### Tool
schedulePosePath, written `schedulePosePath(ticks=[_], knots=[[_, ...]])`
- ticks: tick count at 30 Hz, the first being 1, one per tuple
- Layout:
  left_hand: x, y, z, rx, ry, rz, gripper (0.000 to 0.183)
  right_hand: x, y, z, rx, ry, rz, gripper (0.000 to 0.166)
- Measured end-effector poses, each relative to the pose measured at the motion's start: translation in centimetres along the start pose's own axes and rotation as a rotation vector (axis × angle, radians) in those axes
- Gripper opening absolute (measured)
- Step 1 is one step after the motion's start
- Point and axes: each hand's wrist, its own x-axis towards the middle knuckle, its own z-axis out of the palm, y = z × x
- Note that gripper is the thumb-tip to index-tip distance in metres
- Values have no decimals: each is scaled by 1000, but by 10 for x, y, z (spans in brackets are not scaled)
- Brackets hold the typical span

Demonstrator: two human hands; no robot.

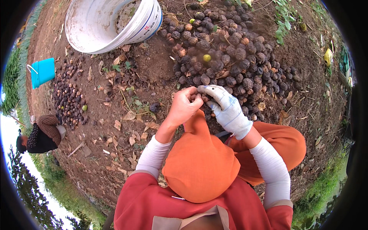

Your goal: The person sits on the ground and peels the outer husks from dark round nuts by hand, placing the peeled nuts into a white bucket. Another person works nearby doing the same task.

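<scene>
Before me on the soil lies a heap of dark, round, husked fruits or nuts, a few of them lighter brown or yellow-green. My left hand, bare, and my right hand, in a white knitted glove, meet at the near edge of the heap. Between their fingertips is a small reddish-brown nut, partly hidden by the fingers. Both hands touch it. A large white plastic bucket, tilted with its mouth towards me, stands left of the heap.
A second, smaller heap of nuts lies at the far left, with a turquoise bucket beyond it and another person sitting beside it. A wooden-handled tool rests on the leaf-strewn soil. Green plants grow at upper right.
</scene>
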Motion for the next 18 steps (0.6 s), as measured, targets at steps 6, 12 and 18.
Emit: schedulePosePath(ticks=[6, 12, 18], knots=[[-1, 6, 7, -229, -1, -99, 7, 0, 2, 2, 55, 50, -4, 31], [3, 4, 11, -437, 43, -130, 10, -4, 5, 9, 519, 157, 314, 32], [9, -14, 30, 198, 373, 348, 9, -2, 18, 6, 777, 185, 478, 36]])
